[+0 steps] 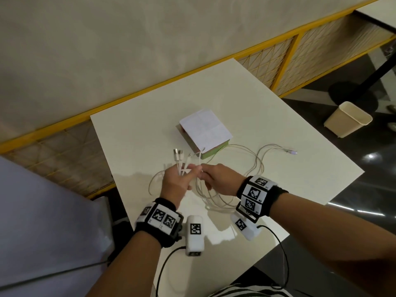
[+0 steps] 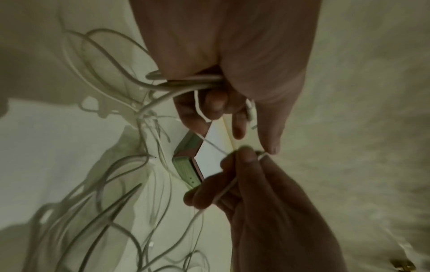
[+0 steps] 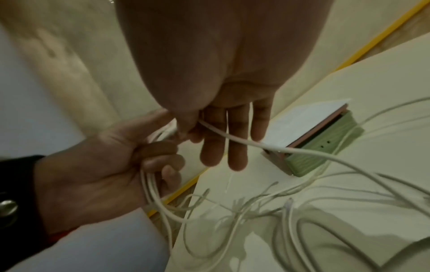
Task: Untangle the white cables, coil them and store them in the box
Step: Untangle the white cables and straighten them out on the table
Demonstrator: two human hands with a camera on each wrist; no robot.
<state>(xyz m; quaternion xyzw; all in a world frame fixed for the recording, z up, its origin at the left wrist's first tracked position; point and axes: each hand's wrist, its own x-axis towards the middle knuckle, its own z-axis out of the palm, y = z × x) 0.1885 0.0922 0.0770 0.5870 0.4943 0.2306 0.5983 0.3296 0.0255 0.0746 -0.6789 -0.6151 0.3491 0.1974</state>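
Left hand [image 1: 174, 181] gripping white cables [image 1: 231, 168] beside pinching right hand [image 1: 218, 179], above desk [image 1: 278, 129], near box [image 1: 204, 133].

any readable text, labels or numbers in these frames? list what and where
No readable words or numbers.
Wrist bands: black-and-white square code markers, plus tiny characters beside them, too small to read.
White camera modules: one code marker each, no text.
Paper on the box: faint marks, illegible.
Cables held by left hand and right hand: no visible print.
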